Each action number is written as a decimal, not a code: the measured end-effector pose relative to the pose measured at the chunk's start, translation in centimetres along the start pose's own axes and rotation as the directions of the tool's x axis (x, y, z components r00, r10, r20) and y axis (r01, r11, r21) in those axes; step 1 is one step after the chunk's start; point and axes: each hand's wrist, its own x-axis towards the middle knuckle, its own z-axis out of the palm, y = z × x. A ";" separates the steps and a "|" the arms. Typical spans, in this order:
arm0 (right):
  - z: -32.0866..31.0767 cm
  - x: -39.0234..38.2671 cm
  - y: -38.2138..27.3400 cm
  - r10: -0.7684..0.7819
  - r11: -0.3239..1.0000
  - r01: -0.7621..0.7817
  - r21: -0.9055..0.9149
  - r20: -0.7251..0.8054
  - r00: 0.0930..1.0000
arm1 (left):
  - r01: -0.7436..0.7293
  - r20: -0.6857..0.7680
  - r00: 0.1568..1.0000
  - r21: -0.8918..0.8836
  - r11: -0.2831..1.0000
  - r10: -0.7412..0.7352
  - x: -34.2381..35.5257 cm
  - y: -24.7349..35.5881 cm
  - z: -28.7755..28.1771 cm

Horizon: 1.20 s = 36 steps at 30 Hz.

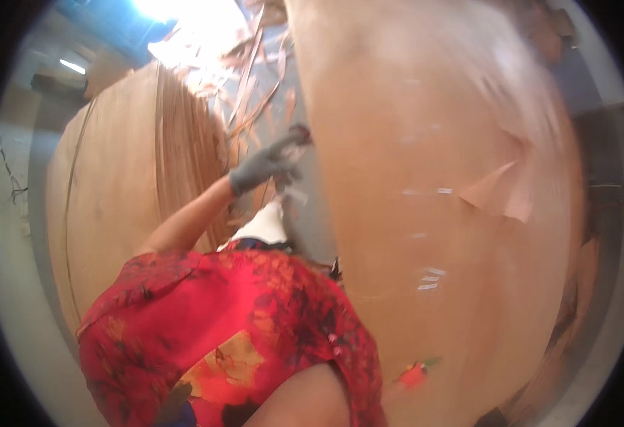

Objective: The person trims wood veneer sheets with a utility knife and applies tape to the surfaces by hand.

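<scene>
My left hand [273, 162], in a grey glove, reaches over the gap beside a large tan wood sheet [433, 128]. A small dark red shape [299, 132] is at its fingertips, too blurred to identify. My right hand [410, 376], in what looks like a red glove, is low over the sheet beside something small and green [431, 361]; its fingers are smeared. Short pale strips [429, 277] lie on the sheet, and a torn flap [497, 196] lifts at its right. My red floral clothing fills the lower middle.
A tall stack of thin wood sheets [106, 185] stands at left. Wood scraps [248, 92] litter the grey floor [308, 206] between it and the large sheet. A bright light [152, 8] shows at top left, and a dark wire [14, 188] hangs at far left.
</scene>
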 end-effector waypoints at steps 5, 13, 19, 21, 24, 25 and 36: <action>7.4 -7.5 -12.7 -0.219 0.835 0.133 0.534 0.100 0.971 | 0.022 -0.061 0.998 -0.006 1.000 -0.022 2.5 0.3 -10.2; 30.9 -32.1 -41.8 -0.362 0.926 0.057 0.373 0.837 0.411 | -0.077 0.214 0.971 -0.148 0.986 0.108 10.2 6.7 -13.4; 39.8 -41.5 -48.3 -0.412 0.909 0.154 0.387 0.890 0.195 | -0.096 0.205 0.973 -0.045 0.994 0.103 15.4 7.5 -12.9; 40.1 -42.2 -50.1 -0.472 0.877 0.186 0.444 0.869 0.148 | -0.063 0.145 0.988 0.041 0.997 0.056 16.7 7.9 -13.3; 40.4 -42.2 -51.7 -0.451 0.893 0.057 0.447 0.887 0.100 | 0.011 0.037 0.999 0.086 0.996 -0.014 17.2 9.0 -13.5; 40.9 -42.2 -52.3 -0.460 0.888 0.036 0.458 0.885 0.075 | 0.017 0.029 0.999 0.080 0.997 -0.020 17.7 9.7 -13.8; 46.7 -42.3 -60.1 -0.507 0.861 -0.020 0.508 0.854 -0.117 | 0.115 -0.128 0.985 0.009 0.993 -0.113 24.8 13.1 -18.7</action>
